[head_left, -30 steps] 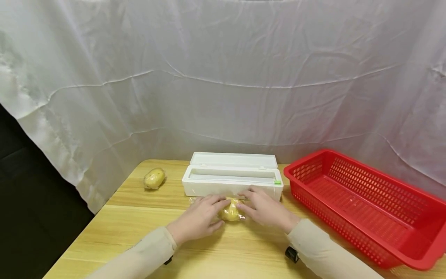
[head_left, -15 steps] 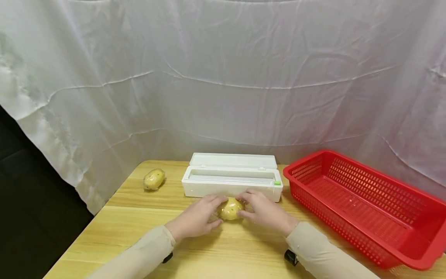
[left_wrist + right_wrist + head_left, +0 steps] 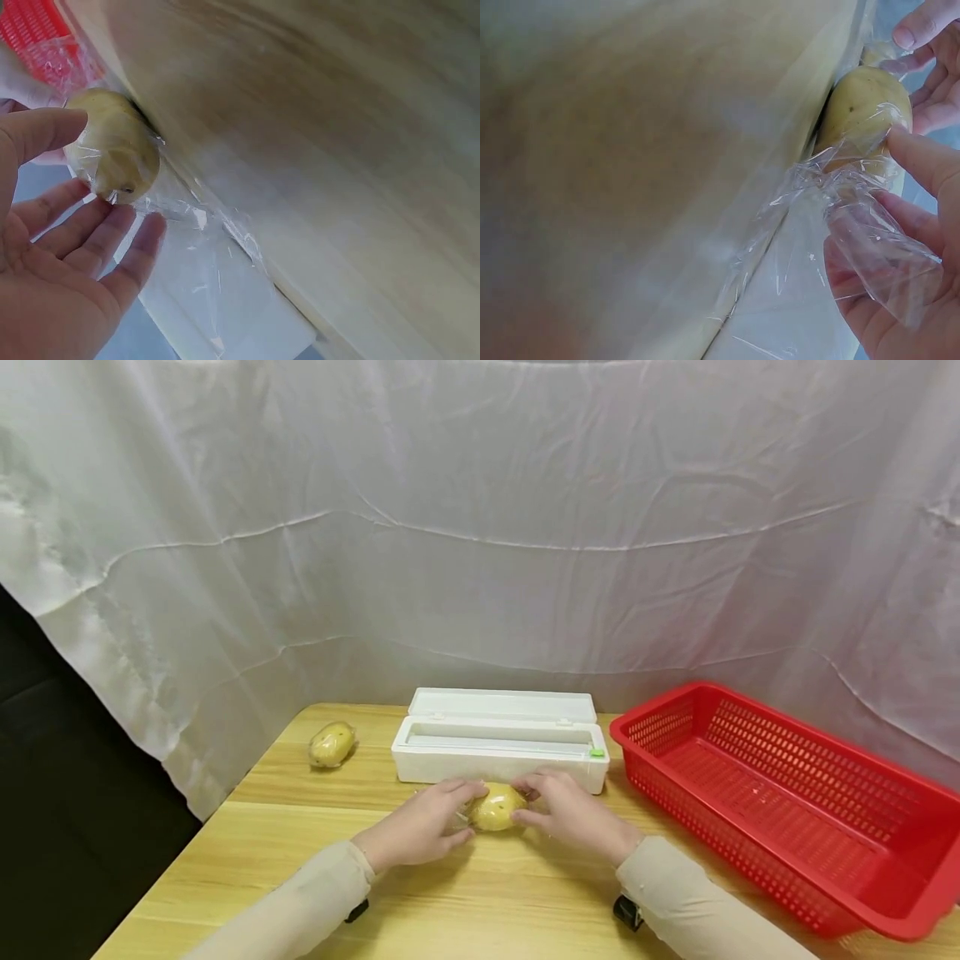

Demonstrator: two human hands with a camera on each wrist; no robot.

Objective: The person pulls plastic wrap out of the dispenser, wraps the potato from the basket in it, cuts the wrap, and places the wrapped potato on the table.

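Note:
A potato (image 3: 498, 807) in clear plastic wrap lies on the wooden table between the hands. My left hand (image 3: 423, 828) curves loosely beside its left end, fingertips at the film and palm free. My right hand (image 3: 573, 814) pinches the right end between thumb and fingers. In the right wrist view, crumpled plastic wrap (image 3: 862, 217) spreads from the potato (image 3: 866, 112) across the right fingers. Loose plastic wrap (image 3: 180, 214) also trails by the left fingertips. Just behind the potato stands a white wrap dispenser (image 3: 487, 766), its lid raised.
Another wrapped potato (image 3: 332, 744) lies at the back left of the table (image 3: 300, 843). A red perforated basket (image 3: 720, 810) stands at the right, with nothing inside it. A pale curtain (image 3: 480, 527) hangs behind the table.
The wrapped potato has turned slightly between the hands, and more of its surface shows. The left hand has drawn back a little to the left; the right hand stays at its end.

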